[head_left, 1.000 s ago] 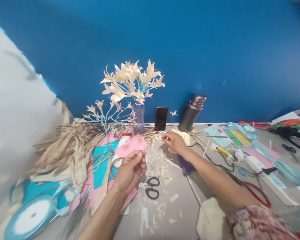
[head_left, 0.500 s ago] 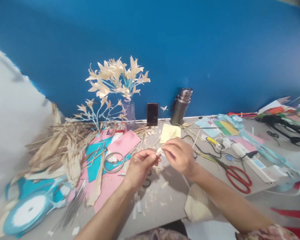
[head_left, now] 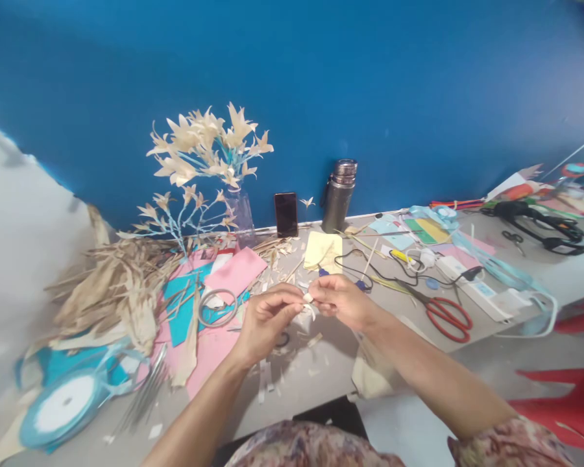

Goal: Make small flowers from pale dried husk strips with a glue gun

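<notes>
Some scissors (head_left: 287,338), probably, behind left hand (head_left: 267,319)

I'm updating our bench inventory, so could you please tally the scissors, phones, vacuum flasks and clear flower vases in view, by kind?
Scissors: 3 (red-handled scissors, small black scissors, partly hidden black-handled scissors)
Phone: 1
Vacuum flask: 1
Clear flower vase: 1
Total: 6

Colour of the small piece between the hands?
Pale cream; the piece shows in the head view, partly covered by fingertips.
</notes>
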Action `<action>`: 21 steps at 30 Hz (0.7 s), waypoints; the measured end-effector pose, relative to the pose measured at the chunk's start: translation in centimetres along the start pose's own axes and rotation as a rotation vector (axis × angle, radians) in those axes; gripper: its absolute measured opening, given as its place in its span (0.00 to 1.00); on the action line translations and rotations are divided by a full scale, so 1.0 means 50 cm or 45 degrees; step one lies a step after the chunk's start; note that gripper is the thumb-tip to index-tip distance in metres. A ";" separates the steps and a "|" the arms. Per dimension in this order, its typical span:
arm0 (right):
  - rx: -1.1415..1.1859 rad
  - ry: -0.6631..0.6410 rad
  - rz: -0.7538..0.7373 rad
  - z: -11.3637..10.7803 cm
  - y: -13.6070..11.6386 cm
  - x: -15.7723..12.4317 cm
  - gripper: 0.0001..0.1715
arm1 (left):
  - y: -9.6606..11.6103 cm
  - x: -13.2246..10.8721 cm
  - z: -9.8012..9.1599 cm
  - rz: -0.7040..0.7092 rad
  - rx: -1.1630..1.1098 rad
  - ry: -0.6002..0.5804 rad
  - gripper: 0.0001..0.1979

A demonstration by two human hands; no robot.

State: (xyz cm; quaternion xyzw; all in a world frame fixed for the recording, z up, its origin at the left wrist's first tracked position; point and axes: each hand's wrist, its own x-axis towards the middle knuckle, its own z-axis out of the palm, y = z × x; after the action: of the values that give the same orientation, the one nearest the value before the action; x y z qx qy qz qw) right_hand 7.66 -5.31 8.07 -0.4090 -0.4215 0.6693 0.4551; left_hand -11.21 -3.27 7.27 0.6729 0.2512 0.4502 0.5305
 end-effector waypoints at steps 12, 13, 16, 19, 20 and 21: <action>-1.867 0.486 -0.255 -0.155 0.016 -0.020 0.09 | -0.047 0.053 -0.044 -0.359 -0.417 0.205 0.07; -2.018 0.421 -0.218 -0.168 0.021 -0.018 0.11 | -0.054 0.061 -0.048 -0.385 -0.422 0.214 0.08; -2.223 0.253 -0.168 -0.188 0.031 -0.007 0.14 | -0.075 0.086 -0.052 -0.447 -0.371 0.202 0.09; -2.254 0.215 -0.151 -0.189 0.033 0.007 0.13 | -0.091 0.116 -0.040 -0.491 -0.422 0.199 0.11; -2.247 0.217 -0.149 -0.189 0.034 0.011 0.13 | -0.095 0.127 -0.034 -0.502 -0.473 0.206 0.11; -2.236 0.218 -0.149 -0.190 0.035 0.014 0.13 | -0.101 0.139 -0.026 -0.510 -0.532 0.210 0.12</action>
State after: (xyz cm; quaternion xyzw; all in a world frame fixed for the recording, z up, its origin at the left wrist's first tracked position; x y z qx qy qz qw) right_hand 15.84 -3.21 3.36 -0.6375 -0.7680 0.0467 0.0403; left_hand -8.39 4.62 4.93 0.4474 0.3232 0.4318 0.7134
